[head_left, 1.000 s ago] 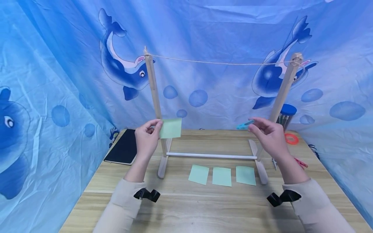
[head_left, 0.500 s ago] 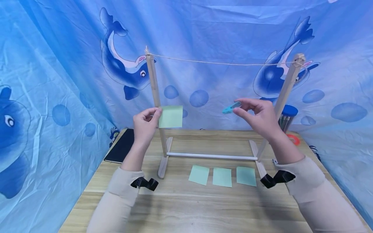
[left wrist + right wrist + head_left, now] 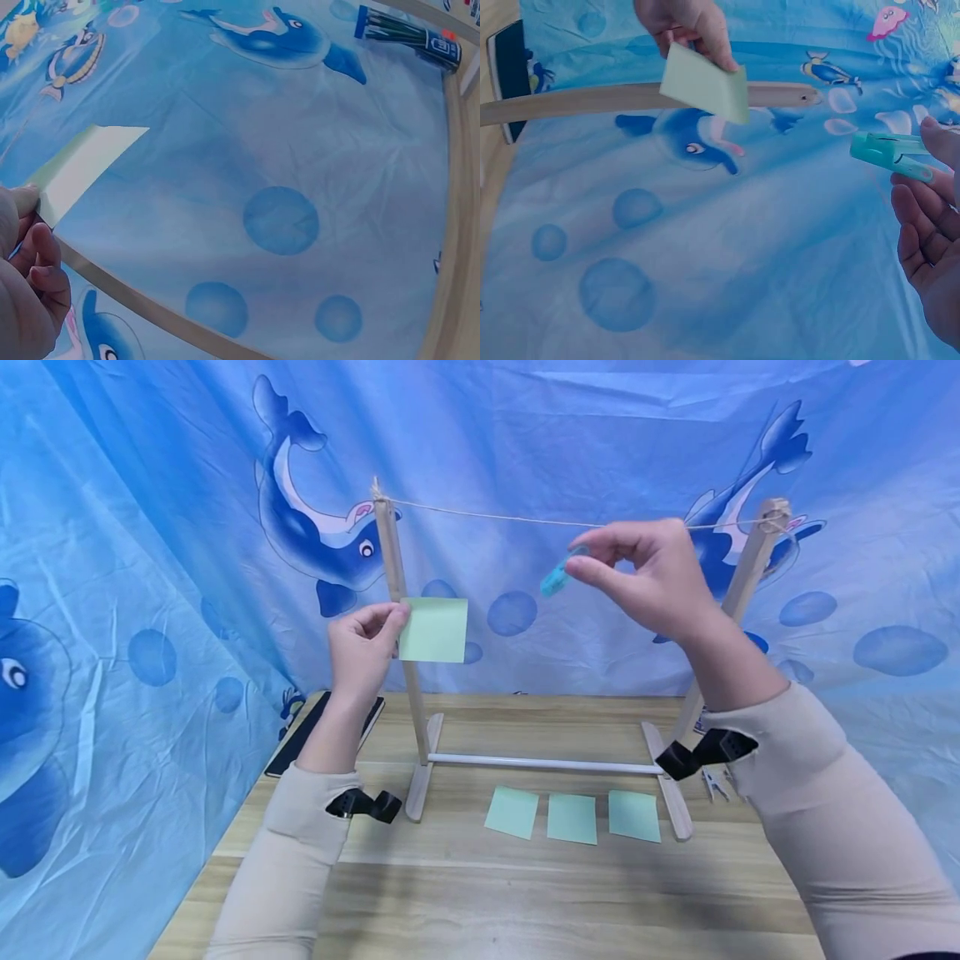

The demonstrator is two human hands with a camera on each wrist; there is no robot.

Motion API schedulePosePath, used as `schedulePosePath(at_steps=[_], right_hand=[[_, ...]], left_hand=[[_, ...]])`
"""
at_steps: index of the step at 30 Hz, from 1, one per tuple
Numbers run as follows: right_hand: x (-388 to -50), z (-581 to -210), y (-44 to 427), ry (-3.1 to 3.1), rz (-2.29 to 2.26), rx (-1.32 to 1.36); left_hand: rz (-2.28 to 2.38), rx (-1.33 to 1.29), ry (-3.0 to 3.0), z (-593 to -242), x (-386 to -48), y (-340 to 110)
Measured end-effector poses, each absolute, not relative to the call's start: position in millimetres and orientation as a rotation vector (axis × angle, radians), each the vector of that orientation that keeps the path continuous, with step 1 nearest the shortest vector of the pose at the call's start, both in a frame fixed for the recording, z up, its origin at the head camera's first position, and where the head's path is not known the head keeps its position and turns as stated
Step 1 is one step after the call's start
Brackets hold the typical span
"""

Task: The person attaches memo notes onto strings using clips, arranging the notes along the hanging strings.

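Observation:
A pale green sticky note [image 3: 435, 631] is pinched by its left edge between thumb and fingers of my left hand [image 3: 362, 647], in front of the left wooden post [image 3: 414, 710]. My right hand [image 3: 660, 572] pinches a turquoise clothespin [image 3: 557, 578] by its handle end, just below the string [image 3: 487, 515] tied between the post tops. In the right wrist view the clothespin [image 3: 885, 154] points toward the note [image 3: 705, 84], and its jaws look closed. Both things are in the air, apart from each other and from the string.
Three more green notes [image 3: 572, 818] lie in a row on the wooden table [image 3: 480, 902], before the stand's white crossbar [image 3: 543, 763]. A black notebook [image 3: 300, 739] lies at the left. A grey clothespin [image 3: 712, 785] is by the right foot. Pens fill a blue-lidded container [image 3: 409, 39].
Both hands have risen. The left hand lifts the note up along the left post, while the right hand carries the clothespin up and leftward to just under the string.

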State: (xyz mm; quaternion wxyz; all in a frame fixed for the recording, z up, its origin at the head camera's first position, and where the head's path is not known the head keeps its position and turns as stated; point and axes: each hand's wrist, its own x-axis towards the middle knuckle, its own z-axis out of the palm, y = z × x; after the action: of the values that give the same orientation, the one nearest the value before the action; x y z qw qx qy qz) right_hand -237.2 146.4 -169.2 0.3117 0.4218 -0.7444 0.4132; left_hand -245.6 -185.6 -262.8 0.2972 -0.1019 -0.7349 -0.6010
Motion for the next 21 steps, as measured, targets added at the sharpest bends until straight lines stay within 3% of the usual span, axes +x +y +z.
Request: schedulePosePath(at_steps=[9, 21], right_hand=[[-247.4, -126.4, 120.7, -1.916, 0.994, 1.189], [-263.3, -89.5, 81.3, -2.108, 0.909, 1.022]], left_hand=[[-1.584, -0.265, -1.928, -239.3, -246.7, -180.0], [-1.611, -0.237, -1.858, -211.3, -253.1, -172.4]])
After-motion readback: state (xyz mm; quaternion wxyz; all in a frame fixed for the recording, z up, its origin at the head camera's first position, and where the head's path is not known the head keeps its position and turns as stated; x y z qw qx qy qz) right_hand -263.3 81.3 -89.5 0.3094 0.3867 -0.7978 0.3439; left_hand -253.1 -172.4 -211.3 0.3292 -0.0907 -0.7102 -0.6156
